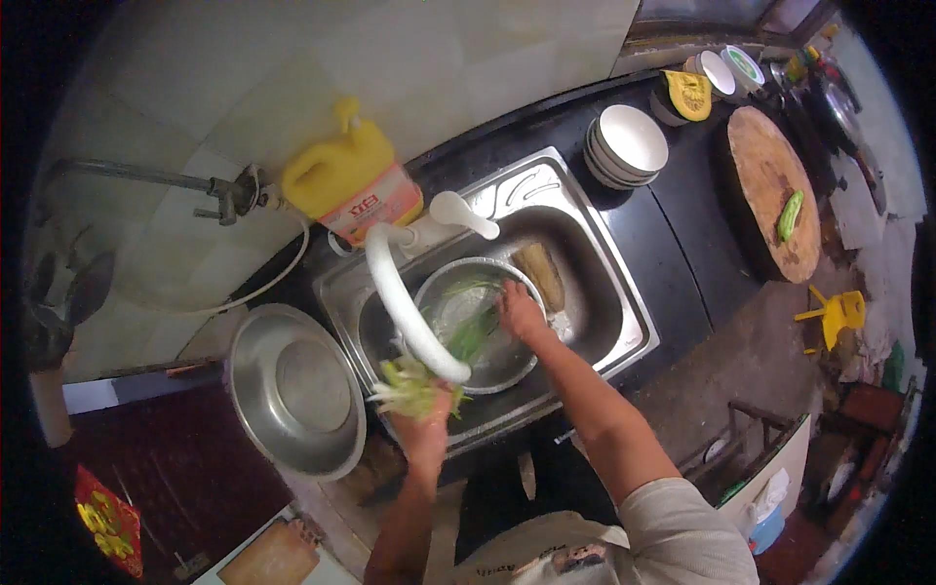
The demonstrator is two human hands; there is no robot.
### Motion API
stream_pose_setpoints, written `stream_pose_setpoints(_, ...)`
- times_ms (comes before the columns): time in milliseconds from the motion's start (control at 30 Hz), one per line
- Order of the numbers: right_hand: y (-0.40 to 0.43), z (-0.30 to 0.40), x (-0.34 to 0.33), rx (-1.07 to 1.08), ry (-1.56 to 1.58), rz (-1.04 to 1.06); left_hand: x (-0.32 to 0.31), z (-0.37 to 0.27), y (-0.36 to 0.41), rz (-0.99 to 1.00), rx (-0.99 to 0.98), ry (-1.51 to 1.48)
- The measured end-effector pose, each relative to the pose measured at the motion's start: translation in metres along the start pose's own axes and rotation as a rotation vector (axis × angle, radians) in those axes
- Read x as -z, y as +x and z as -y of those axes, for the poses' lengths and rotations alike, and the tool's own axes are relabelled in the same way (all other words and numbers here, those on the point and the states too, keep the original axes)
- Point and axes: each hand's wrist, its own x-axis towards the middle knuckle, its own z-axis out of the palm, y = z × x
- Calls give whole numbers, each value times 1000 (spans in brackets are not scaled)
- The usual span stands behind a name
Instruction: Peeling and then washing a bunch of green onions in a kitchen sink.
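Note:
My left hand [425, 428] grips a bunch of pale-stemmed leafy greens [406, 386] at the sink's near left side, just under the faucet spout. My right hand [523, 314] reaches into a round metal basin [479, 385] from its right side, fingers pointing down. Loose green leaves [474, 335] lie in the basin beside those fingers; whether they pinch any is unclear. The basin sits in the stainless steel sink [635, 342]. A white curved faucet [398, 307] arches over it and hides part of its left side. Right of the basin lies a brown, rough, sponge-like piece [541, 274].
Left of the sink rests a wide metal basin [314, 387]. A yellow detergent jug [351, 175] stands behind the faucet. Stacked bowls [629, 142], a cut pumpkin [689, 95] and a round wooden chopping block [768, 183] bearing a green gourd-like vegetable [790, 216] line the right counter.

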Motion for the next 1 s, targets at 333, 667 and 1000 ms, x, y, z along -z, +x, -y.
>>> stream_pose_setpoints(333, -12, -7, -34, -546, 438, 428, -87, 92, 89, 476, 188, 862)
stream_pose_setpoints(667, -15, -104, -67, -455, 137, 298, -140, 172, 105, 487, -799, 1434)
stream_pose_setpoints(1000, -23, -20, -65, -841, 1128, 388, -59, 169, 147, 358, 37, 1127)
